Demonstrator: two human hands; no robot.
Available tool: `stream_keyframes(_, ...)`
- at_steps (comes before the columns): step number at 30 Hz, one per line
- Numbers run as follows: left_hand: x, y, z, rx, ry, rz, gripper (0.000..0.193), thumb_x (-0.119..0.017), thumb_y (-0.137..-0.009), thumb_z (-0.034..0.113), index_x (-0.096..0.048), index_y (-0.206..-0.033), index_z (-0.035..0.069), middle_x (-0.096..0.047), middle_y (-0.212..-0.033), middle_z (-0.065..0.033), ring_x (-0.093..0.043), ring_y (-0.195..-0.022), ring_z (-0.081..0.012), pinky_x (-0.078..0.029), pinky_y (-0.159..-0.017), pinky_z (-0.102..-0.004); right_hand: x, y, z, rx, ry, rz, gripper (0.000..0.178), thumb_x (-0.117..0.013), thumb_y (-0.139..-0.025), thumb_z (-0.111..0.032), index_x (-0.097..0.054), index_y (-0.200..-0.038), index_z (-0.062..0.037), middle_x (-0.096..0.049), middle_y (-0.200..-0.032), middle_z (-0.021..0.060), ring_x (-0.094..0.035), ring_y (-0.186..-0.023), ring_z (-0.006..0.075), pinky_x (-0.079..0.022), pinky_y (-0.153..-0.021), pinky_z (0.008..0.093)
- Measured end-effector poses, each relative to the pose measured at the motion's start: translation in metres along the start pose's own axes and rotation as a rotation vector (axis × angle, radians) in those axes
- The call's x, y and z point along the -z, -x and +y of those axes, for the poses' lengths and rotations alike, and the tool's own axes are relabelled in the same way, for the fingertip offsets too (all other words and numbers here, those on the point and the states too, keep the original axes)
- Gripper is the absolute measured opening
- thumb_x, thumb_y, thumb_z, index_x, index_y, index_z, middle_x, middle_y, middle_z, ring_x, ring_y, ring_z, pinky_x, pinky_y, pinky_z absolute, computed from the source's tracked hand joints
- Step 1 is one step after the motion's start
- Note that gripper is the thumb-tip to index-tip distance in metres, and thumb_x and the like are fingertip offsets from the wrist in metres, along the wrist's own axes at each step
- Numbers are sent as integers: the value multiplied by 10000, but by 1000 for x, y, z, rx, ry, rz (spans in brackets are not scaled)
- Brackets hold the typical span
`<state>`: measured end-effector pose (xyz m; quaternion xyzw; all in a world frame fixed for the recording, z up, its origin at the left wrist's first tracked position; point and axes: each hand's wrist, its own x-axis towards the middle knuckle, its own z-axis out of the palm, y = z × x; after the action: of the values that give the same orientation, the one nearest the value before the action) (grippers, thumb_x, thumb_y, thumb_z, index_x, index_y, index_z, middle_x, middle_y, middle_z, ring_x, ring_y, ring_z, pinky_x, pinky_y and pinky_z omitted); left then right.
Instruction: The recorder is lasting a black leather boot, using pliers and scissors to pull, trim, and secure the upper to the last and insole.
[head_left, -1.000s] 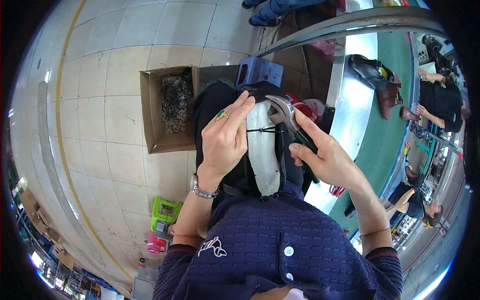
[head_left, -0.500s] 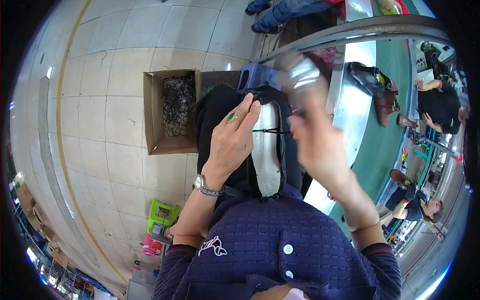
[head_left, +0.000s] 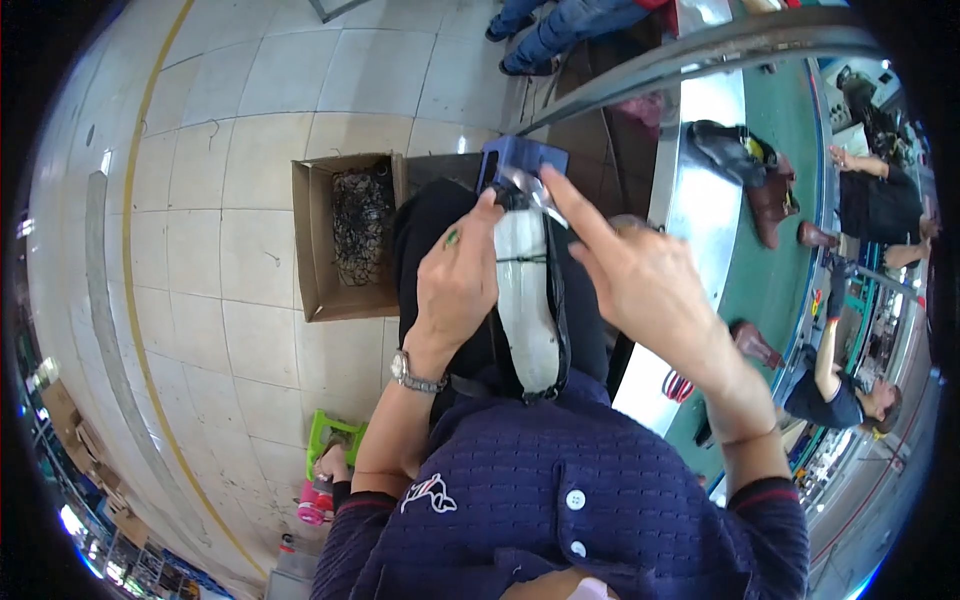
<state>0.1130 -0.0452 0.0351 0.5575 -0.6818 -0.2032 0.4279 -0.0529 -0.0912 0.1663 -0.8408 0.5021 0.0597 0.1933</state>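
Note:
A black shoe upper point(head_left: 553, 330) lies sole side up over my lap, toe end away from me, around a pale last bottom point(head_left: 525, 310). A black cord point(head_left: 522, 259) crosses it. My left hand point(head_left: 455, 275) is closed, its fingertips pinching the black edge at the toe end. My right hand point(head_left: 655, 285) comes in from the right, index finger stretched toward the toe. Beneath that finger is a shiny metal tool point(head_left: 538, 193), its head against the toe edge. Motion blur hides its exact kind, and its grip is mostly covered by the hand.
Left of my knees stands a cardboard box point(head_left: 308, 240) holding black scraps. A blue plastic stool point(head_left: 555, 157) is ahead. To the right runs a metal bench edge point(head_left: 710, 210) beside a green belt point(head_left: 775, 110) carrying black and brown shoes. Other people work beyond it.
My right hand has brought the metal tool down and left, from raised beside the shoe to the toe edge. My left hand still pinches the toe end.

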Motion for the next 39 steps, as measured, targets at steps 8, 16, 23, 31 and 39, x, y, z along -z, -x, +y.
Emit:
stream_keyframes(8,-9,1,10,222,212,150,251,-583,-889,-10,-506,-1127,3,-708,-930,-109,-696,-832,-193,-521,-778,-293,-26,0,23,40,27,-44,724,-567,-893,-96,-223,-1514,-239,-648,-743,180,-633,-529,308,-502,-467,403)
stream_keyframes(16,-6,36,29,1069,1204,-346,876,-769,-819,235,-227,-1483,55,-459,-1369,-127,-452,-1252,-229,-365,-1050,-360,-30,50,43,-185,-560,219,684,-580,-883,-61,-272,-1491,-115,-660,-715,165,-664,-629,354,-527,-594,393)
stream_keyframes(23,7,49,66,578,860,-428,1003,-787,-776,216,-143,-1533,74,-450,-1380,-170,-441,-1276,-270,-308,-1099,-356,-53,125,59,-194,-1171,438,529,-498,-993,-133,-309,-1477,-38,-602,-834,56,-588,-683,119,-487,-666,256)
stream_keyframes(31,-61,105,62,292,-50,-367,934,-770,-768,318,-223,-1524,256,-328,-1347,-442,-434,-1222,-548,-474,-956,-470,-79,176,89,-405,-1034,155,477,-485,-996,-170,-386,-1458,-106,-625,-773,69,-602,-637,113,-511,-621,268)
stream_keyframes(39,-79,124,68,301,-136,-284,934,-761,-771,351,-223,-1521,207,-322,-1369,-420,-498,-1167,-528,-504,-907,-472,-137,179,94,-70,-911,447,548,-498,-983,-231,-301,-1458,-41,-638,-754,117,-605,-583,226,-500,-553,322)
